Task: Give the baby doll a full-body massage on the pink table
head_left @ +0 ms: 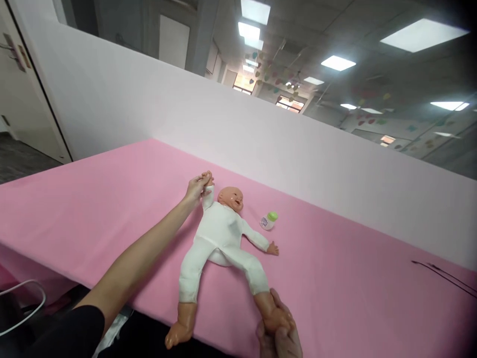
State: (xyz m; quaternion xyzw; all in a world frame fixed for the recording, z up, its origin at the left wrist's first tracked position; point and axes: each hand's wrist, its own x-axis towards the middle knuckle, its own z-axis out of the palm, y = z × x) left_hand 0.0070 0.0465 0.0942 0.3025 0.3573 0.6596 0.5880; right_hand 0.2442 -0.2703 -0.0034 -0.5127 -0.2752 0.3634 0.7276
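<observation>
A baby doll [219, 226] with a white cloth body lies on its back on the pink-covered table [122, 199], head toward the wall. My left hand [196, 189] is closed around the doll's raised hand, at the upper left of its body. At the lower right, my right hand [281, 330] grips the doll's foot, fingers wrapped around it. The doll's other arm stretches out to the right, and its other leg hangs toward the table's front edge. Just right of its head is a small clear bottle with a green cap [273, 216].
A white partition wall [238, 134] runs along the back of the table. Thin black cables [443, 273] lie at the far right. A white cable [37, 288] loops at the lower left, below the table edge. A door [26, 84] stands at the left.
</observation>
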